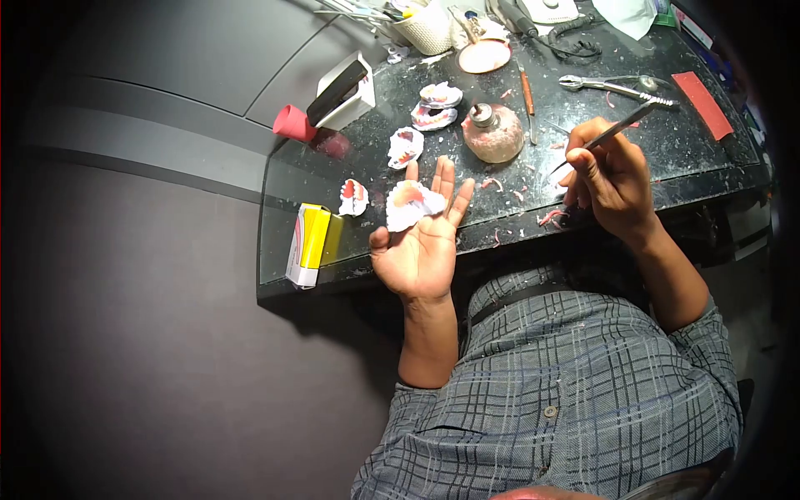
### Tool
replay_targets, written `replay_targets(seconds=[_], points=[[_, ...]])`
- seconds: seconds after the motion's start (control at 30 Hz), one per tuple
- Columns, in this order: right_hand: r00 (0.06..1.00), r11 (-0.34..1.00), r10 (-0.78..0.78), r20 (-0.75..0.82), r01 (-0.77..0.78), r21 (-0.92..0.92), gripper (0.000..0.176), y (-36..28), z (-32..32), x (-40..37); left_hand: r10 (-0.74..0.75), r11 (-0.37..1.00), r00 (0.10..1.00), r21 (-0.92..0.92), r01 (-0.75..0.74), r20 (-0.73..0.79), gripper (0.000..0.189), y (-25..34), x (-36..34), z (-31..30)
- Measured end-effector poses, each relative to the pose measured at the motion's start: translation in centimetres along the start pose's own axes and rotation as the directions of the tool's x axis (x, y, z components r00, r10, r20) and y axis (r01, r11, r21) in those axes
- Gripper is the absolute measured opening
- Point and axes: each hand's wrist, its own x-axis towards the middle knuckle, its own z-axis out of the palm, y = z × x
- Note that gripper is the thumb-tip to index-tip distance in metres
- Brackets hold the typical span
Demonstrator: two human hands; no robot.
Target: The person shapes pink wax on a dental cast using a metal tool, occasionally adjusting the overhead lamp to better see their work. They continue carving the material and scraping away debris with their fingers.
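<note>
On the upturned palm and fingers of my left hand (421,250) rests a white plaster dental cast (410,208) with pink wax on it. The fingers are stretched out beneath the cast, and the thumb is apart from it. My right hand (617,179) is closed in a pen-like grip around a slim metal wax carver (621,127). Its thin tip points down and left, over the table edge. Between the hands, scraps of pink wax (552,218) lie on the black tabletop. Just beyond my left hand are a small cast with pink wax (353,198) and another cast (406,147).
A round spirit burner (493,135) stands mid-table, near a pair of stacked casts (436,107). A wood-handled tool (527,93), metal pliers (617,87) and a red wax strip (702,106) lie farther back. A yellow box (313,240) sits at the left edge.
</note>
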Motion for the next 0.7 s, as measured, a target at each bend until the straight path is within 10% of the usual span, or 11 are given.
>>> replay_targets(seconds=[0.7], points=[[0.999,1.000,0.014,0.032,-0.013,-0.019,0.016,-0.15,-0.02,0.07,0.019,0.985,0.998,-0.171,-0.009,0.060,0.054,-0.07,0.50,0.01]])
